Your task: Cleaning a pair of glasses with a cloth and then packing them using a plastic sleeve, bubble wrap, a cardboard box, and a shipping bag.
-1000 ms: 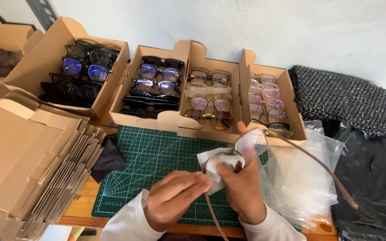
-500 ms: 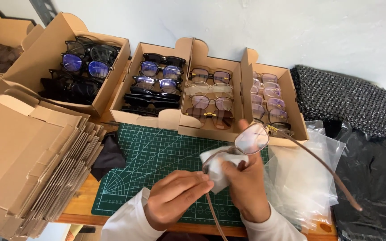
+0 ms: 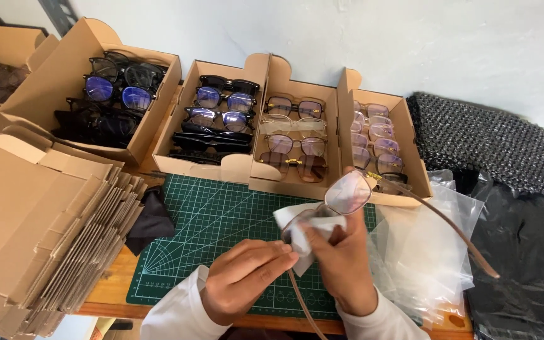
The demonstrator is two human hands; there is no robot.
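Over the green mat: glasses [image 3: 347,194] held up above the cutting mat [image 3: 221,233]
Left hand [image 3: 247,280]: fingers pinch the frame
Right hand [image 3: 341,264]: fingers press a white cloth [image 3: 310,230] on one lens
Behind: boxes of glasses [image 3: 294,135]
Right side: clear bags [image 3: 423,252]

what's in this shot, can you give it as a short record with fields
left hand: left hand grips the near lens edge of the thin brown-framed glasses
right hand: right hand rubs the white wiping cloth on a lens
surface: green gridded cutting mat
behind: open cardboard boxes of glasses
left side: stack of flat cardboard blanks
right side: clear plastic bags
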